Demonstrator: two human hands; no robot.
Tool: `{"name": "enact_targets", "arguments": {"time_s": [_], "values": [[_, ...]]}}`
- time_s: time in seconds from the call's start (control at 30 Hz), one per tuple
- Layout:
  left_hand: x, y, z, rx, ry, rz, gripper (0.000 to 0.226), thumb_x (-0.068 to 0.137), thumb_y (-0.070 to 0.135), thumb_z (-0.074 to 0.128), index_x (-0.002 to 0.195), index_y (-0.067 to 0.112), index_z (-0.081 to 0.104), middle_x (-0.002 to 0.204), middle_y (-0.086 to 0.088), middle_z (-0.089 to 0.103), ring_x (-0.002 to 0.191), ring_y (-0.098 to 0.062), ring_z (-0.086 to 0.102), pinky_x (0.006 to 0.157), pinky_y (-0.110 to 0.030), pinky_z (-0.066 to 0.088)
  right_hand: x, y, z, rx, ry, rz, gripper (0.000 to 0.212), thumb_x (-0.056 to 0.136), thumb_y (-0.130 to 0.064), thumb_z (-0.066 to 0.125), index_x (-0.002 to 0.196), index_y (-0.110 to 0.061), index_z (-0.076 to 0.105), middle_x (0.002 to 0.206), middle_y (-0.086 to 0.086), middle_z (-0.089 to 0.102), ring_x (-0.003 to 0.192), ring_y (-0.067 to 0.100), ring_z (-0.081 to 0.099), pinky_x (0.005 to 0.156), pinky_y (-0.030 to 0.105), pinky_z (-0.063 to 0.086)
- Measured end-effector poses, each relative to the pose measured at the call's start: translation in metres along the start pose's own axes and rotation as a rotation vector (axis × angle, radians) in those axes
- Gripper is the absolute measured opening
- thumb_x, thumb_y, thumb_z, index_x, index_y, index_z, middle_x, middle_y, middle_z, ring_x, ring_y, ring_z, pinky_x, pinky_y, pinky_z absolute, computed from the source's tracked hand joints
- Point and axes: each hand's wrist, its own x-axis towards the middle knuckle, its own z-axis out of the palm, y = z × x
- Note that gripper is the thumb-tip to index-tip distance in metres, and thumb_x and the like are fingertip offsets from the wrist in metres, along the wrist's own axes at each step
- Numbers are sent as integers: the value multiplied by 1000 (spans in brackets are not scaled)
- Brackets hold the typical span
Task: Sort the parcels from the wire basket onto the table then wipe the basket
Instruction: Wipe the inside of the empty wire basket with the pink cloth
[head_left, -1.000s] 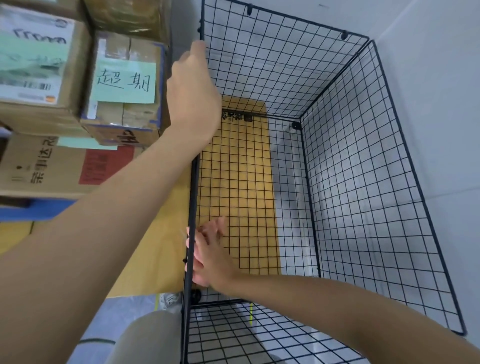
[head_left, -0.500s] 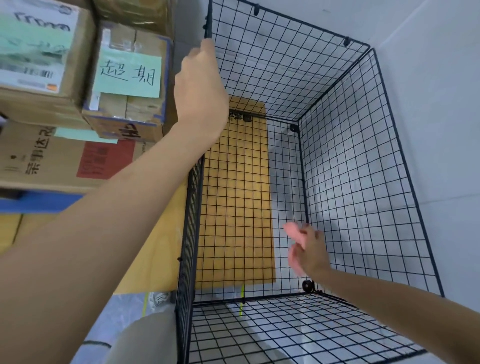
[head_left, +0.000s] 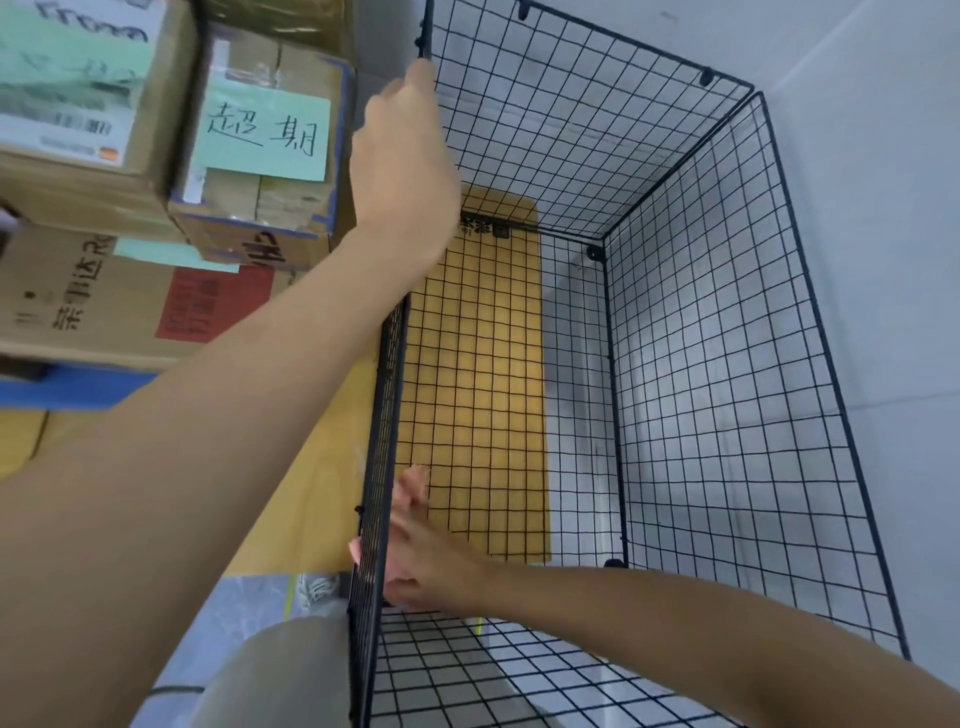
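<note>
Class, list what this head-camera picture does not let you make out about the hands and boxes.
- Head view: what the right hand holds; pink bits beside it are blurred, partly behind the black wire basket's side panel.
- Head view: the left hand's fingers on the basket rim, hidden by the hand's back.
- Head view: the white label on the top-left brown cardboard box, blurred and cut by the frame edge.

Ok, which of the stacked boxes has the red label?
The big bottom box, lying under the others. The small box above it carries a green handwritten note, and the top-left box a white printed label.
</note>
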Motion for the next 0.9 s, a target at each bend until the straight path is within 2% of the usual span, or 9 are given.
{"name": "enact_targets", "arguments": {"time_s": [0.1,0.17,0.2,0.3,0.43,0.53,0.63,0.73,0.9], "values": [[1,0,1,-2,11,-6,50,94,-8,49,140,11,44,129,-11,59,119,-26,55,92,-31,46,-19,26,-15,-40,-43,41,49,91,-12,61,138,-17,47,161,2,12,120,21,55,75,29,59],[1,0,1,-15,7,-9,51,94,-8,50,140,10,44,130,-12,58,119,-27,54,93,-32,46,-44,47,-28,-72,-42,90,44,91,-9,58,133,-19,50,161,-8,9,109,8,57,63,21,57],[0,0,0,-17,5,-9,51,94,-8,50,140,10,44,130,-12,58,119,-27,54,93,-32,46,-58,60,-32,-84,-38,125,43,92,-7,56,133,-20,50,160,-9,13,110,5,56,65,20,57],[-1,1,-1,-24,2,-10,51,94,-8,50,140,11,44,130,-13,57,119,-27,55,94,-32,46,-97,98,-38,-141,-68,259,49,90,-4,52,134,-23,44,162,-10,10,136,13,41,82,24,57],[0,2,-1,-31,-2,-15,50,93,-9,50,140,10,45,130,-14,57,119,-28,55,94,-33,46,-138,126,-56,-213,-136,493,55,88,1,51,137,-22,41,163,-12,-3,136,3,28,91,22,54],[0,3,-1,-40,2,-9,49,93,-8,51,138,9,46,128,-15,58,116,-29,57,93,-35,49,-136,134,-68,-208,-200,558,42,91,-6,55,131,-18,47,153,1,29,135,22,39,108,35,44],[0,2,-1,-47,-6,5,50,92,-8,51,139,10,47,127,-16,59,118,-31,56,94,-37,47,-108,123,-80,-208,-195,511,28,92,-11,59,118,-18,54,123,0,47,115,18,46,103,30,43],[2,2,-3,-51,-19,21,52,90,-7,52,139,10,47,129,-18,57,117,-34,56,95,-42,48,-75,92,-111,-152,-55,483,27,91,-12,59,118,-16,57,123,3,51,108,17,52,90,29,50],[-1,5,-8,-6,-66,59,47,89,-2,57,134,1,47,138,-21,41,117,-43,51,93,-50,45,-50,48,-173,-153,233,368,29,91,-20,60,120,-13,60,117,2,58,106,14,50,99,35,46]]}}
